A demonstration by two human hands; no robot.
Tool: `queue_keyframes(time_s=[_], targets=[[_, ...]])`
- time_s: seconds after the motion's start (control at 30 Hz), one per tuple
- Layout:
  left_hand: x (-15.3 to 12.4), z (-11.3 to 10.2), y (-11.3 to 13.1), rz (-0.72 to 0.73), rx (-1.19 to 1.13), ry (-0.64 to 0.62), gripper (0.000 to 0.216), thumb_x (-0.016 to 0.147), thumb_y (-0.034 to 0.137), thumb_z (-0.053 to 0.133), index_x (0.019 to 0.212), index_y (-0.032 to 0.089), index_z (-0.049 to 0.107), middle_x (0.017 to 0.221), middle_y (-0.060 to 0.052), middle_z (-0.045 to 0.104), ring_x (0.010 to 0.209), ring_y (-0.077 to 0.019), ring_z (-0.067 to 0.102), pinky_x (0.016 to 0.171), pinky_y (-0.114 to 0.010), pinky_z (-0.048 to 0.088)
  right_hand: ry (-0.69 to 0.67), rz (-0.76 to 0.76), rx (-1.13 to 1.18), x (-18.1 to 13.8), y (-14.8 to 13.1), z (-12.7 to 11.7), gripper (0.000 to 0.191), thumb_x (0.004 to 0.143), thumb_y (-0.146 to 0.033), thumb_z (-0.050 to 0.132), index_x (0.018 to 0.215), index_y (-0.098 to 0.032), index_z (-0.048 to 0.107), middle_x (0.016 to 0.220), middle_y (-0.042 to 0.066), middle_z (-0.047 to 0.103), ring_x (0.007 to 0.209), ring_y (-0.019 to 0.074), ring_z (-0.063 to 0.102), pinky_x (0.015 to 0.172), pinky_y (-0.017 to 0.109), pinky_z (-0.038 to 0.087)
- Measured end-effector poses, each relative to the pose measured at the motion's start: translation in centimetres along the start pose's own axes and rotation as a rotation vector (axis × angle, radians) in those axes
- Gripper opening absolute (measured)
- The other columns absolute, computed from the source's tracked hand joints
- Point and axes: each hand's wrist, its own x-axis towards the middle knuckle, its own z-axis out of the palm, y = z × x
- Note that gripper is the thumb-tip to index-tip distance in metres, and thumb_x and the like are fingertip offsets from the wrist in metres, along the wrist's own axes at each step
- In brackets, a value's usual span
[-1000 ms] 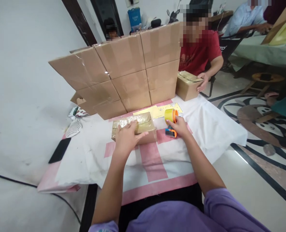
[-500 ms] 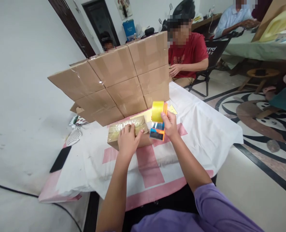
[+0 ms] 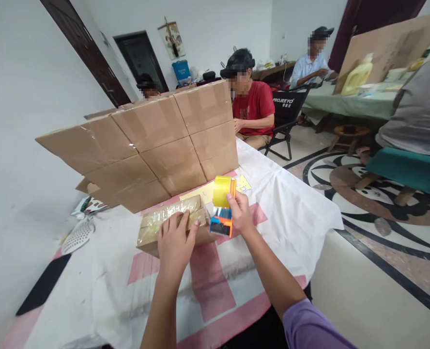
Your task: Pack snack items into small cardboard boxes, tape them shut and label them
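A cardboard box [image 3: 151, 225] with shiny clear tape across its top lies on the cloth in front of me. My left hand [image 3: 176, 235] rests on its top and near side, fingers spread. In my right hand [image 3: 241, 211] is a tape dispenser [image 3: 222, 224] with an orange and blue frame and a yellow roll [image 3: 222, 191] on it. The dispenser is upright just right of the box's right end; whether it touches the box I cannot tell.
A tall cardboard partition [image 3: 164, 145] stands behind the box. Yellow paper pieces [image 3: 243, 184], a white perforated object [image 3: 79, 236] and a black flat item [image 3: 44, 283] lie on the white-and-pink cloth [image 3: 291, 208]. A person in red [image 3: 253, 109] sits beyond the partition.
The camera view has turned right and upward, so everything sits lower and further left. My left hand stays on the box, and my right hand still holds the tape dispenser beside it.
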Motion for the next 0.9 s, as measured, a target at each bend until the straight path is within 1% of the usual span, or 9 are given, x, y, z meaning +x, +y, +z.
queue_keyframes(time_s=[0.17,0.27,0.37,0.43,0.57,0.7,0.77,0.83,0.9], targets=[[0.6,0.0,-0.1,0.025,0.005,-0.023,0.052,0.102,0.047,0.040,0.138,0.017,0.063,0.134,-0.016,0.066,0.122,-0.0374,0.059,0.105,-0.055,0.044,-0.031,-0.024,-0.010,-0.3,0.2,0.3,0.043,0.096,-0.053,0.046,0.066,-0.024,0.037,0.058,-0.004,0.035,0.055,0.0132,0.034,0.054,0.030,0.028],[1.0,-0.4,-0.5,0.044,-0.022,-0.043,0.052,0.102,0.049,0.043,0.141,0.019,0.060,0.132,-0.015,0.068,0.122,-0.0362,0.060,0.110,-0.057,0.040,-0.071,-0.031,-0.018,-0.7,0.0,0.5,0.043,0.096,-0.053,0.046,0.066,-0.024,0.035,0.057,-0.005,0.034,0.054,0.0124,0.031,0.052,0.029,0.027],[0.5,-0.8,-0.1,0.070,-0.057,0.014,0.045,0.102,0.046,0.043,0.134,0.023,0.065,0.135,-0.015,0.065,0.129,-0.0356,0.056,0.115,-0.060,0.033,-0.093,-0.057,-0.035,-1.2,-0.3,0.6,0.042,0.097,-0.051,0.045,0.066,-0.024,0.034,0.056,-0.005,0.034,0.053,0.0125,0.032,0.052,0.029,0.027],[-0.5,-0.8,0.8,0.094,-0.108,0.069,0.040,0.102,0.045,0.044,0.124,0.026,0.071,0.137,-0.015,0.061,0.130,-0.0351,0.053,0.111,-0.059,0.036,-0.095,-0.079,-0.045,-1.5,-0.7,0.6,0.041,0.098,-0.049,0.043,0.066,-0.025,0.033,0.056,-0.005,0.035,0.052,0.0130,0.032,0.053,0.030,0.028],[-2.5,0.0,3.4,0.069,-0.312,0.113,0.036,0.099,0.044,0.048,0.118,0.028,0.074,0.126,-0.014,0.058,0.123,-0.0321,0.054,0.105,-0.056,0.041,-0.103,-0.144,-0.063,-1.8,-1.5,0.4,0.042,0.101,-0.049,0.038,0.067,-0.025,0.032,0.057,-0.003,0.037,0.053,0.0148,0.035,0.054,0.032,0.031],[-2.6,0.6,4.6,-0.018,-0.516,0.128,0.035,0.098,0.047,0.050,0.112,0.028,0.076,0.120,-0.011,0.057,0.119,-0.0294,0.056,0.109,-0.054,0.041,-0.134,-0.199,-0.075,-1.6,-1.8,-0.2,0.047,0.102,-0.054,0.032,0.065,-0.025,0.033,0.058,-0.001,0.041,0.053,0.0163,0.039,0.055,0.034,0.034],[-2.1,0.6,4.8,-0.022,-0.632,0.088,0.033,0.097,0.048,0.052,0.101,0.029,0.079,0.115,-0.009,0.058,0.116,-0.0274,0.057,0.109,-0.050,0.044,-0.195,-0.259,-0.052,-1.4,-1.8,-0.5,0.050,0.101,-0.056,0.031,0.062,-0.025,0.033,0.057,0.000,0.042,0.054,0.0172,0.042,0.055,0.035,0.034],[-1.9,0.5,5.0,-0.029,-0.775,0.043,0.034,0.096,0.049,0.055,0.088,0.026,0.079,0.108,-0.008,0.059,0.109,-0.0249,0.059,0.102,-0.043,0.050,-0.248,-0.294,-0.027,-1.3,-1.7,-0.6,0.052,0.101,-0.057,0.030,0.061,-0.025,0.034,0.058,0.002,0.045,0.056,0.0183,0.045,0.057,0.035,0.036],[-2.1,0.5,5.4,-0.074,-0.881,0.049,0.037,0.095,0.050,0.057,0.080,0.023,0.077,0.106,-0.008,0.057,0.104,-0.0228,0.060,0.094,-0.036,0.054,-0.250,-0.273,-0.020,-1.4,-1.4,-0.5,0.052,0.102,-0.057,0.029,0.061,-0.025,0.035,0.060,0.003,0.047,0.058,0.0187,0.047,0.058,0.035,0.037]])
